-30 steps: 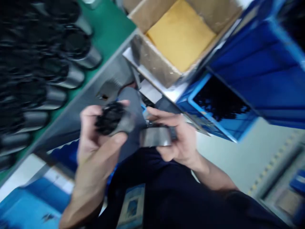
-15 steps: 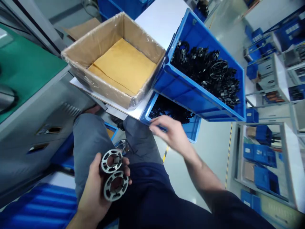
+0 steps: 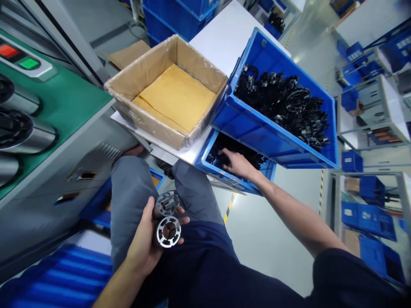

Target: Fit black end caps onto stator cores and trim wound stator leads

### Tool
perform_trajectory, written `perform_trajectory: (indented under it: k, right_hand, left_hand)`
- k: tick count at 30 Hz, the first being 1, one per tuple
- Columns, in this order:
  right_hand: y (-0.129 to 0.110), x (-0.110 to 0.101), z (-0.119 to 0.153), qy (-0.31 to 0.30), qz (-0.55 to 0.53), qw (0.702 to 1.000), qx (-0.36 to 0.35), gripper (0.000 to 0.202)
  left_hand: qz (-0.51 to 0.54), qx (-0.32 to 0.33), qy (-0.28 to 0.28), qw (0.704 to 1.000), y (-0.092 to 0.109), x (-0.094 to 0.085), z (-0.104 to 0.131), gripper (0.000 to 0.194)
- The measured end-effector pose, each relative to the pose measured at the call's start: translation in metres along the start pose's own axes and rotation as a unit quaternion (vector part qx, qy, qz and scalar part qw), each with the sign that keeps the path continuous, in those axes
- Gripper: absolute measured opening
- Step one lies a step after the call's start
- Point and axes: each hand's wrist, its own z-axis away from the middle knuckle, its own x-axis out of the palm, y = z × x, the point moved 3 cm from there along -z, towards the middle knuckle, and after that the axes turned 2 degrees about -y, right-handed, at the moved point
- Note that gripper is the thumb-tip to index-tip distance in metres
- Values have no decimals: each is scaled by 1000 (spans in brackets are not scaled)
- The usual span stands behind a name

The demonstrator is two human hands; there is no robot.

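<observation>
My left hand (image 3: pixel 146 244) is wrapped around two slotted metal cylinders, held above my lap. The nearer metal cylinder (image 3: pixel 169 232) turns its ring-shaped, notched end up toward me. Just beyond it the other metal cylinder (image 3: pixel 167 204) is tilted, with slots around its rim. My right hand (image 3: pixel 237 164) reaches down into the lower blue bin (image 3: pixel 233 182), over a heap of small black parts (image 3: pixel 257 159). Thumb and forefinger there are apart, curled toward the parts, and nothing shows between them. Some fingertips are hard to make out against the black.
A plastic-lined cardboard box (image 3: pixel 144 122) with brown paper inside stands on the white table (image 3: pixel 221 42). Beside it, a large blue crate (image 3: pixel 279 143) of black parts overhangs the lower bin. Metal cylinders (image 3: pixel 35 137) stand on the green bench (image 3: pixel 81 100) at left.
My right hand has moved from in front of the lower bin into it, over the black parts. The left hand has turned the cylinders slightly. The whole view has shifted.
</observation>
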Motion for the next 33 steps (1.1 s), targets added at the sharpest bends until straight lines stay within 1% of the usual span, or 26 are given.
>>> perform_trajectory:
  k: [2, 5, 7, 9, 11, 13, 15, 16, 18, 20, 21, 23, 26, 29, 31, 33]
  right_hand:
    - [3, -8, 11, 31, -8, 999, -12, 50]
    - [4, -18, 33, 79, -34, 996, -35, 47]
    - [-1, -23, 47, 117, -59, 990, -50, 43]
    - [-10, -28, 61, 176, -91, 978, -63, 38]
    - [-26, -30, 73, 244, -133, 958, -78, 33]
    - [-51, -30, 82, 297, -182, 932, -105, 29]
    - [-84, -27, 87, 323, -230, 907, -145, 26]
    - [-104, -25, 88, 327, -250, 894, -176, 23]
    - [-143, -21, 88, 317, -281, 870, -251, 18]
    - [-179, -15, 86, 292, -308, 847, -320, 28]
    - [-194, -12, 84, 278, -321, 839, -341, 36]
    - [-215, -6, 81, 262, -335, 830, -361, 48]
    - [-230, -1, 79, 245, -316, 835, -378, 61]
    - [-234, 2, 82, 176, -297, 845, -409, 76]
    - [-235, 3, 84, 148, -278, 850, -422, 86]
    - [-236, 4, 86, 162, -245, 858, -421, 91]
  left_hand:
    - [-26, 10, -4, 1000, 1, -5, -3, 48]
    - [-48, 41, -18, 998, 3, -15, -9, 51]
    - [-60, 62, -32, 996, 5, -20, -11, 55]
    - [-83, 74, -43, 993, 7, -22, -12, 62]
    - [-99, 104, -52, 988, 9, -20, -10, 56]
    - [-90, 161, -71, 980, 13, -12, -5, 48]
    - [-75, 224, -104, 966, 16, -1, 3, 59]
    - [-72, 252, -125, 957, 17, 4, 8, 65]
    - [-80, 307, -174, 932, 19, 11, 19, 66]
    - [-114, 350, -207, 906, 20, 12, 30, 69]
    - [-135, 368, -213, 895, 20, 10, 35, 75]
    - [-174, 394, -201, 880, 23, 2, 44, 84]
    - [-202, 430, -172, 863, 31, -8, 55, 82]
    - [-205, 449, -161, 855, 38, -12, 62, 73]
    - [-192, 448, -162, 858, 39, -10, 65, 71]
    - [-166, 441, -162, 867, 37, -7, 66, 72]
